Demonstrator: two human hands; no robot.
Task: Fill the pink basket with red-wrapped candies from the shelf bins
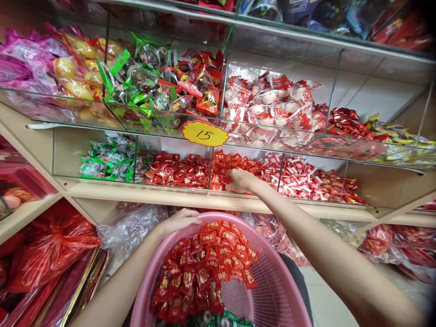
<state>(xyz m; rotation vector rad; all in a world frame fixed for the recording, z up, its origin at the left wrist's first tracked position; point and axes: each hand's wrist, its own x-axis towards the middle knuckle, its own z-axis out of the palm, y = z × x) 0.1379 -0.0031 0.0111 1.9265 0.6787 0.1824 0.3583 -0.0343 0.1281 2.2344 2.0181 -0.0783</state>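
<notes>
My left hand (181, 220) grips the far left rim of a pink plastic basket (278, 290), its thumb side toward the rim. Inside the basket lie bright red wrapped candies (228, 245), darker red wrapped candies (187, 279) and a few green wrapped ones (235, 319) at the near edge. My right hand (240, 180) reaches into a lower shelf compartment, fingers curled down among red wrapped candies (225, 160). Its fingertips are partly hidden, so how many candies they hold does not show.
Clear dividers and a front panel (177, 185) border the lower compartments. Above hangs a yellow price tag (205, 133) reading 15, under a shelf of larger packets (272, 106). A red plastic bag (56, 247) stands at left; clear bags (132, 229) lie below the shelf.
</notes>
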